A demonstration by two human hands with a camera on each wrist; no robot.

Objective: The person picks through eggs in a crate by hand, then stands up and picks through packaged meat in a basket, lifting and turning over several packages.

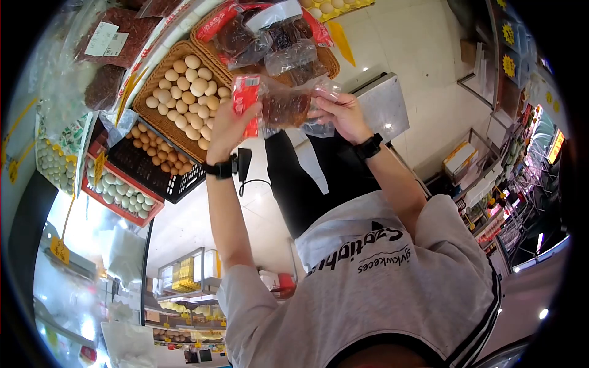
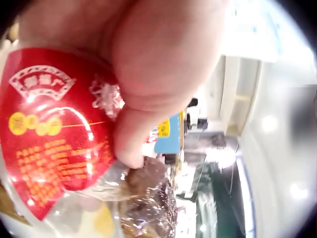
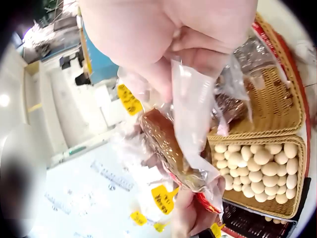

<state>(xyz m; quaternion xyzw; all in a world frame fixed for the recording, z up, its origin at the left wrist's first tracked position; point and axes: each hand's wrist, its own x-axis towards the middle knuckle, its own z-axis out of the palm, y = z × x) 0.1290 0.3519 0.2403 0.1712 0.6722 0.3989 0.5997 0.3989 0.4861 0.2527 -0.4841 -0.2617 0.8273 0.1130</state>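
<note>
A clear plastic package of dark brown food (image 1: pixel 287 109) is stretched between both hands in the head view. At its red printed end, the left hand (image 1: pixel 228 130) grips the edge, the thumb lying over the red label (image 2: pixel 54 129) in the left wrist view. The right hand (image 1: pixel 345 118) pinches the clear opposite end of the bag. In the right wrist view the fingers of the right hand (image 3: pixel 173 39) close on the clear plastic (image 3: pixel 190 109), with the brown contents (image 3: pixel 166 141) beyond. More such packages (image 1: pixel 282 37) lie in a wicker basket (image 1: pixel 334 61) just past the held one.
Beside the left arm stand a wicker basket (image 1: pixel 144 110) of pale eggs, a black crate (image 1: pixel 175 191) of brown eggs and a red crate (image 1: pixel 126 213) of greenish eggs. A metal-topped box (image 1: pixel 385 105) is beyond the right hand. Shelves (image 1: pixel 196 288) stand behind.
</note>
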